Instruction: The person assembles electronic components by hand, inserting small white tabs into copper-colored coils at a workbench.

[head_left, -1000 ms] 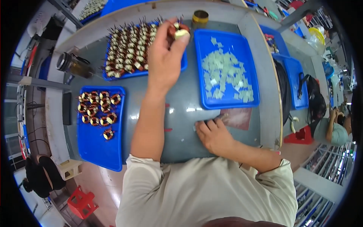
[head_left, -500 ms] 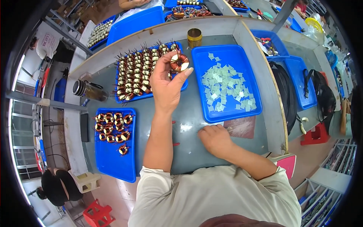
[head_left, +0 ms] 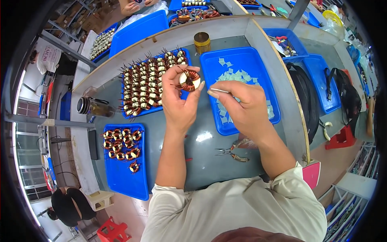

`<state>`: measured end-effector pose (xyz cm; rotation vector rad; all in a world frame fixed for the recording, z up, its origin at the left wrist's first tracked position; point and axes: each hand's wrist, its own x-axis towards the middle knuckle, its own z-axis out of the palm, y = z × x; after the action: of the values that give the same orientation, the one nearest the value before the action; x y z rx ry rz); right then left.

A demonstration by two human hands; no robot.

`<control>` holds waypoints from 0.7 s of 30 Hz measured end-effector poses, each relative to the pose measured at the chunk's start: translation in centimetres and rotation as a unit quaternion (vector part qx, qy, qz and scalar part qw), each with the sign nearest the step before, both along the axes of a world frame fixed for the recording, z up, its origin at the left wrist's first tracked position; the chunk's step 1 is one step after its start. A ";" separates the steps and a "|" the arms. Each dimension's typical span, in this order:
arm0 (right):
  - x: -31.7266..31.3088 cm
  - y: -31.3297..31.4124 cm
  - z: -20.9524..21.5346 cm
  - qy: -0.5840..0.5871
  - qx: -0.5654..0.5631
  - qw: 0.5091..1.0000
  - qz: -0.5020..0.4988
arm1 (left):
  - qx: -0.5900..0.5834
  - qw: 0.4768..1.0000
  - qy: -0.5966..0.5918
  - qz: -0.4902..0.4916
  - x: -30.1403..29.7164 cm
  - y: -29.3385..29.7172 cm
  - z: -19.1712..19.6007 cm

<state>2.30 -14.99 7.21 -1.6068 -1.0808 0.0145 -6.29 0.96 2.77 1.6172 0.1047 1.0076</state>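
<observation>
My left hand (head_left: 179, 99) is closed on a toroidal coil (head_left: 189, 80) wound with copper wire, pale pieces showing on its ring, and holds it up before the trays. Close beside it, my right hand (head_left: 246, 103) pinches a thin, pale, stick-like piece (head_left: 220, 90), seen nearly edge-on; its exact kind is unclear. A blue tray (head_left: 207, 60) of pale green squares (head_left: 238, 76) lies partly behind the right hand. Beyond the left hand stands a blue tray (head_left: 188, 56) packed with rows of coils (head_left: 147, 82). Pliers (head_left: 232, 153) lie open on the table below the right hand.
A smaller blue tray (head_left: 125, 183) at left holds several coils (head_left: 123, 143). A dark lidded bottle (head_left: 94, 107) and a yellowish tin (head_left: 202, 42) stand near the coil tray. Wooden partitions (head_left: 278, 76) edge the table. Another person's hands (head_left: 131, 8) show at the far side.
My right hand has risen from the table to beside the coil and now pinches a thin pale piece. The pliers are now visible on the table. The left hand still holds the coil.
</observation>
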 end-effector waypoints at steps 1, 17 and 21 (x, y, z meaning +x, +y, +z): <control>0.2 0.5 -0.3 0.005 0.001 1.000 0.000 | 0.010 1.000 0.012 0.001 -0.1 0.0 0.0; 3.8 1.4 -1.7 -0.025 0.029 0.999 -0.012 | -0.043 0.996 0.080 0.016 1.4 -0.3 -2.4; 3.9 1.4 -2.1 -0.053 0.026 0.998 0.011 | -0.049 0.995 0.086 0.007 1.4 -0.3 -2.8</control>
<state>6.21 -13.63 5.08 -1.5629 -1.1711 -0.0856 -4.89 0.62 0.00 1.6125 0.2788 0.8601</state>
